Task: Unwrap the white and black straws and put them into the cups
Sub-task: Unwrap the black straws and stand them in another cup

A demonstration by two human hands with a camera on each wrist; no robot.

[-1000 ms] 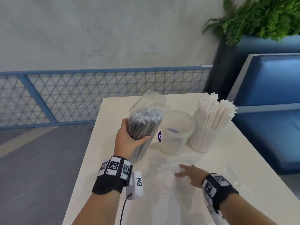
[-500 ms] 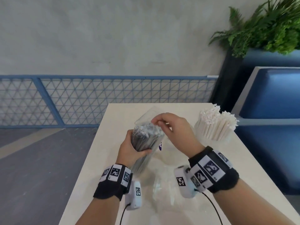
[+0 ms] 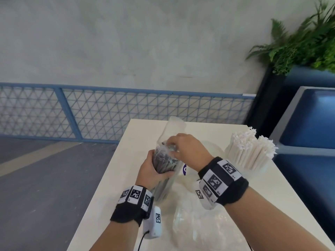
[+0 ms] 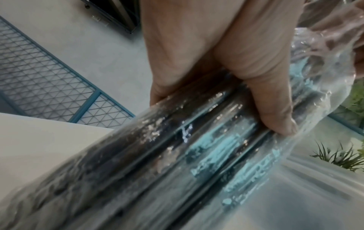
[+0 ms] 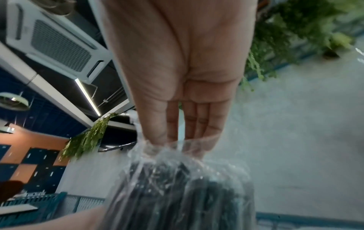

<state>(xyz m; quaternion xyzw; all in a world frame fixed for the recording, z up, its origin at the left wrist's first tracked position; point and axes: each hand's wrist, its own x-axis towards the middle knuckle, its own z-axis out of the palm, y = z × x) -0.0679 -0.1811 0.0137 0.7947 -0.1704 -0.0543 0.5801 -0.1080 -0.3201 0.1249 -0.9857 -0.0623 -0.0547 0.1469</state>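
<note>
A bundle of black straws (image 3: 163, 165) in a clear wrapper stands tilted on the white table (image 3: 116, 187). My left hand (image 3: 154, 171) grips its middle, with the thumb (image 4: 271, 109) pressed across the plastic. My right hand (image 3: 179, 147) comes in from the right and pinches the creased wrapper (image 5: 167, 155) just over the tops of the straws (image 5: 177, 194). The wrapper's loose mouth (image 3: 174, 125) stands above the hand. White straws (image 3: 252, 151) fill a cup at the right. A clear cup (image 3: 213, 149) between them is mostly hidden by my right wrist.
A crumpled empty clear wrapper (image 3: 199, 225) lies on the table near me. The table's left edge (image 3: 101, 185) drops to a grey floor. A blue bench (image 3: 311, 142) stands at the right, with a plant (image 3: 304, 48) behind it and a blue mesh railing (image 3: 126, 113) beyond the table.
My right hand has left the table and the empty wrapper, risen to the top of the black straw bundle and closed on its plastic. My left hand keeps holding the bundle.
</note>
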